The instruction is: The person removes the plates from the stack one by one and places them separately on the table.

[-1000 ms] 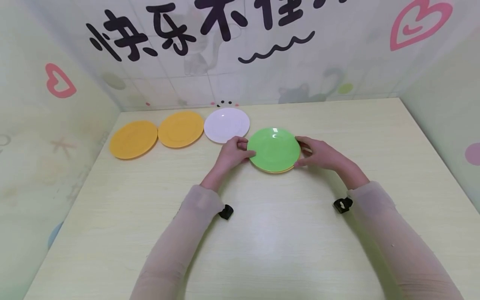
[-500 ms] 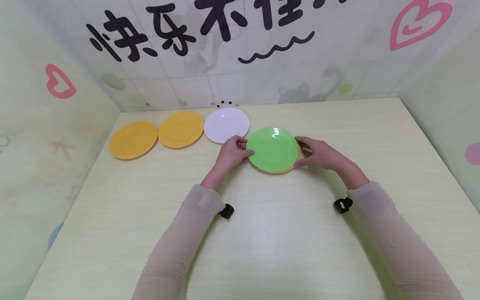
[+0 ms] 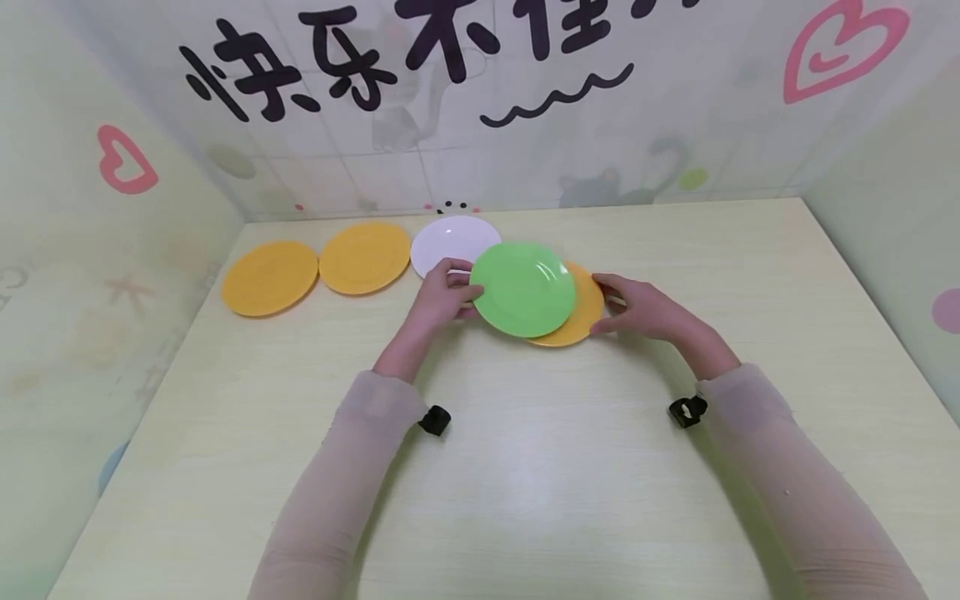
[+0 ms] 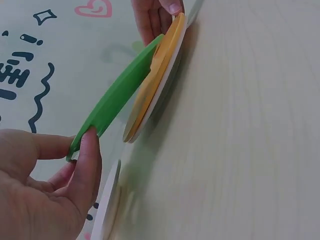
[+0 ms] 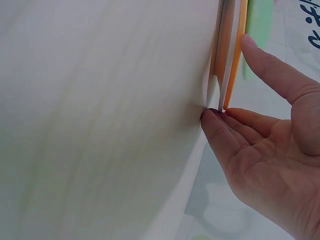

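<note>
My left hand (image 3: 441, 296) pinches the left rim of a green plate (image 3: 522, 289) between thumb and fingers. That plate is lifted and tilted over a stack, as the left wrist view shows. Topmost in the stack is an orange plate (image 3: 588, 308), partly covered by the green one. A white plate edge (image 4: 162, 95) shows beneath the orange in the left wrist view. At the stack's right rim, my right hand (image 3: 637, 308) holds it, thumb on the orange plate (image 5: 237, 65) and fingertips at the underside.
Left of the stack, a white plate (image 3: 450, 233) lies near the back wall, partly hidden by the green plate and my left hand. Beyond it lie an orange plate (image 3: 364, 258) and another orange plate (image 3: 270, 279) in a row. Printed walls border the pale wooden table (image 3: 555, 467).
The green plate has come off the top of the stack, moving left and slightly back with my left hand, uncovering the orange plate. My right hand has stayed at the stack's rim.
</note>
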A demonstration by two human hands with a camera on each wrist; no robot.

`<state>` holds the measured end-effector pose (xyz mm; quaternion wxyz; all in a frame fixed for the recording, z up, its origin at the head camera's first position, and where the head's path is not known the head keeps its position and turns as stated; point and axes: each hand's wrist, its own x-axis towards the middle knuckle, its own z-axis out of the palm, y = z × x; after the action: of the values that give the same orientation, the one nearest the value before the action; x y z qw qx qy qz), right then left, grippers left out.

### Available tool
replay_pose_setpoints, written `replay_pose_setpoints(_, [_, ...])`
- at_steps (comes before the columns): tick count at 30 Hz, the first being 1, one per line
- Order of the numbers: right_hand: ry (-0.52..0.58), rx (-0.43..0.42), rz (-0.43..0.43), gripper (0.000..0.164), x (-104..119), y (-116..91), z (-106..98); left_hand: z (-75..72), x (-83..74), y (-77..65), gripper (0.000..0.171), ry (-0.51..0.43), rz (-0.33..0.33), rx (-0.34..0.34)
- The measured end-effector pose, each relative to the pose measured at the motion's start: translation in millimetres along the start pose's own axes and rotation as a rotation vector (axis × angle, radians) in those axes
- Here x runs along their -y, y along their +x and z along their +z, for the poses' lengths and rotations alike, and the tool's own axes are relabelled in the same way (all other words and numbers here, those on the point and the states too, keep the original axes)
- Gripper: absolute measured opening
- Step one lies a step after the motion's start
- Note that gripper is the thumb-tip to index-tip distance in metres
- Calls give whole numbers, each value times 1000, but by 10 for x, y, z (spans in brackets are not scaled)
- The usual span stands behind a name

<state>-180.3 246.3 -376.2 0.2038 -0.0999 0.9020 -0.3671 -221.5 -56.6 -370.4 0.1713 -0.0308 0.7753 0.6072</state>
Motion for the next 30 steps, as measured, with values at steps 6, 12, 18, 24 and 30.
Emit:
replay_pose_setpoints(6, [-2,1,13,90,5,-13,-5,-336,14,-76,46,-24,-3,-41])
replay_pose_setpoints(12, [1,0,14,91,3,3,-5,-742,92,-204,48,-25,-31,-96])
replay_pose_setpoints(18, [-11,-2,15,91,5,2,-6,-1131,171,-378,51,-23,-52,-127])
replay_pose_setpoints(24, [-5,-3,11,91,2,-1,-6,-1514,252,-555,35,-127,-49,-137])
replay_pose_setpoints(30, [-7,-1,9,91,10,8,-7,-1905,396,-713,27,-252,-44,-144])
